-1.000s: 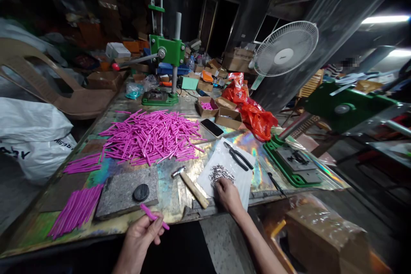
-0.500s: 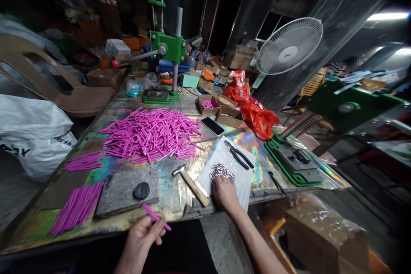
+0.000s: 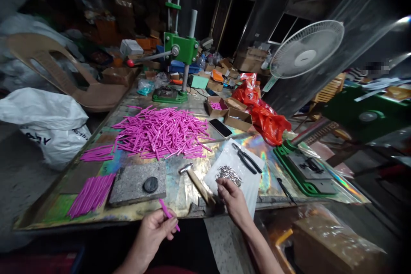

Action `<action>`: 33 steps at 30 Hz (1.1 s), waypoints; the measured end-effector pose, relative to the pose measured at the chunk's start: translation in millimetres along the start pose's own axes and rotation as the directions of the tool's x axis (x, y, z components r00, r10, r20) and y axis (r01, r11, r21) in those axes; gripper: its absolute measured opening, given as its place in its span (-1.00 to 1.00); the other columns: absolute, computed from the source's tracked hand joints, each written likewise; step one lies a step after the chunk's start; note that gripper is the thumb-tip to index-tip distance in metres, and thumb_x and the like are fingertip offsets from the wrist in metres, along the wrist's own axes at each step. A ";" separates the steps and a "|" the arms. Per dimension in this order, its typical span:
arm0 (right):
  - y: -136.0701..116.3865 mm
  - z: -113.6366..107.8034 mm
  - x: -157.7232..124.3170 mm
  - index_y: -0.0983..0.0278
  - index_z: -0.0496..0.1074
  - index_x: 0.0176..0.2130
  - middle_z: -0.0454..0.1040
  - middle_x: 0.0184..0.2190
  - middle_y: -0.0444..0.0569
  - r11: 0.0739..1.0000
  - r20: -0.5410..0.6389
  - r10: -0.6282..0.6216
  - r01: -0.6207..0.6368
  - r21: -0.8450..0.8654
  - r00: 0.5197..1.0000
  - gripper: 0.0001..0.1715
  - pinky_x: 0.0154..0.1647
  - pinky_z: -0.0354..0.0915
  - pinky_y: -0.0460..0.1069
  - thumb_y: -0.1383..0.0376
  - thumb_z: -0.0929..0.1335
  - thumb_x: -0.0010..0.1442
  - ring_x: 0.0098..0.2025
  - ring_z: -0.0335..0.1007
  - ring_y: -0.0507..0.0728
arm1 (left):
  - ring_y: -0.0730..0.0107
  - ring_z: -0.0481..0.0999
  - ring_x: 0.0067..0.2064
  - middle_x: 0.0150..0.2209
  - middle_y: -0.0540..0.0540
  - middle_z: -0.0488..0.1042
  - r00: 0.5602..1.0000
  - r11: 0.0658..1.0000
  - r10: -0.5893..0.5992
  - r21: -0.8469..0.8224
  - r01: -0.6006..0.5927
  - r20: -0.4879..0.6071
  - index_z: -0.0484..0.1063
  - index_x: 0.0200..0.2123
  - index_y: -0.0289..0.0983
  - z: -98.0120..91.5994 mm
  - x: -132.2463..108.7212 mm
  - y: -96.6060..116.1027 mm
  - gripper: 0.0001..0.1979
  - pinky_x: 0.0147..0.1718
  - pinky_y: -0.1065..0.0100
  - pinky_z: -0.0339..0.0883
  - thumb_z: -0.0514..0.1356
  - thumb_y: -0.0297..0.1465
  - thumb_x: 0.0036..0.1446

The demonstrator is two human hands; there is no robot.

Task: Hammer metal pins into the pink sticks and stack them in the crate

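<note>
My left hand [image 3: 154,231] is closed round a short pink stick [image 3: 168,213], held over the table's near edge. My right hand [image 3: 233,199] rests on a clear plastic sheet [image 3: 247,184], its fingertips pinched at the near side of a small heap of silvery metal pieces [image 3: 228,174]; whether it grips one is hidden. A wooden-handled hammer [image 3: 198,182] lies just left of that hand. A grey stone slab [image 3: 136,183] with a black disc [image 3: 150,184] lies ahead of my left hand. A large pile of pink sticks [image 3: 163,132] covers the table's middle.
Black pliers [image 3: 246,158] lie on the plastic sheet. Bundles of pink sticks [image 3: 91,194] sit at the near left. A phone [image 3: 220,127], small cardboard boxes [image 3: 238,118], a red bag [image 3: 266,120], two green presses [image 3: 180,58], [image 3: 305,169] and a fan [image 3: 305,55] stand farther back.
The view has shifted, so everything sits further right in frame. My right hand's fingers have drawn back slightly from the metal heap. My left hand still holds the pink stick.
</note>
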State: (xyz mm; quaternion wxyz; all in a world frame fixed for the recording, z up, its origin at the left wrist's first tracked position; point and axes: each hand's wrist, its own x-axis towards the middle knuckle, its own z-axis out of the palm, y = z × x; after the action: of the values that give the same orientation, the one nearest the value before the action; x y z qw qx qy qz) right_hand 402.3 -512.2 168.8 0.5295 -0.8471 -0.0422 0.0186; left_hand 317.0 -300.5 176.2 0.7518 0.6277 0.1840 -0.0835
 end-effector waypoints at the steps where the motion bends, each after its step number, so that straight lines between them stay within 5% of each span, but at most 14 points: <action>1: -5.1 3.7 -2.9 0.29 0.24 -0.38 0.20 -0.61 -0.18 0.999 0.035 0.001 -0.003 0.040 0.999 -0.71 -0.52 0.16 -0.07 0.11 0.19 0.05 -0.56 0.14 0.02 | 0.51 0.30 -0.66 -0.69 -0.01 0.41 1.000 1.000 0.007 -0.002 -0.006 0.022 0.43 -0.61 -0.34 0.5 0.0 0.1 -0.69 -0.66 0.48 0.22 0.30 -0.19 -0.32; 4: -19.5 16.5 -11.8 0.27 0.20 -0.46 0.18 -0.64 -0.21 0.970 0.156 0.026 -0.063 0.234 0.987 -0.75 -0.54 0.12 -0.09 0.13 0.21 0.08 -0.58 0.12 -0.01 | 0.54 0.28 -0.66 -0.68 -0.01 0.40 0.997 0.999 0.034 0.001 -0.034 0.076 0.42 -0.62 -0.35 3.0 -0.5 1.8 -0.71 -0.66 0.50 0.20 0.29 -0.20 -0.28; 9: -39.1 41.1 -29.1 0.27 0.19 -0.50 0.25 -0.63 -0.21 0.778 0.347 0.088 -0.282 0.562 0.934 -0.71 -0.51 0.08 -0.10 0.13 0.33 0.00 -0.59 0.13 -0.03 | 0.52 0.30 -0.63 -0.67 0.02 0.38 0.990 0.998 0.065 -0.004 -0.065 0.123 0.43 -0.55 -0.35 9.0 -1.1 7.4 -0.72 -0.63 0.49 0.21 0.27 -0.21 -0.24; 14: -53.2 60.5 -45.3 0.26 0.18 -0.55 0.20 -0.67 -0.22 0.794 0.394 0.050 -0.276 0.541 0.918 -0.65 -0.48 0.09 -0.08 0.07 0.29 0.02 -0.57 0.14 0.00 | 0.50 0.32 -0.55 -0.58 -0.03 0.41 0.966 0.988 0.149 0.003 -0.153 0.211 0.43 -0.53 -0.35 10.3 -1.2 9.3 -0.76 -0.58 0.50 0.20 0.18 -0.26 -0.07; 22: -50.9 65.9 -50.3 0.26 0.16 -0.56 0.10 -0.62 -0.21 0.917 0.370 0.009 -0.155 0.368 0.929 -0.64 -0.51 0.01 -0.10 0.07 0.27 0.04 -0.54 -0.02 -0.01 | 0.58 0.21 -0.64 -0.68 0.06 0.26 0.977 0.987 0.157 0.015 -0.161 0.145 0.35 -0.60 -0.36 3.6 -2.2 6.7 -0.76 -0.65 0.52 0.11 0.18 -0.28 -0.08; 33: -63.3 75.8 -56.7 0.26 0.14 -0.57 0.13 -0.67 -0.23 0.849 0.394 0.107 -0.290 0.442 0.913 -0.61 -0.56 -0.01 -0.11 0.03 0.28 0.00 -0.60 0.00 -0.04 | 0.54 0.35 -0.56 -0.60 0.03 0.39 0.999 0.882 0.028 -0.470 -0.038 -0.029 0.37 -0.51 -0.35 -3.6 -2.6 14.6 -0.78 -0.55 0.48 0.25 0.30 -0.33 -0.19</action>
State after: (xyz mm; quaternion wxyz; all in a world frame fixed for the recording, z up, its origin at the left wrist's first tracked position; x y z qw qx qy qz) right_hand 336.8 -421.9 191.7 0.7059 -0.6664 -0.0415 0.2366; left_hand 319.2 -294.3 190.0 0.8809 0.4306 0.1958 -0.0170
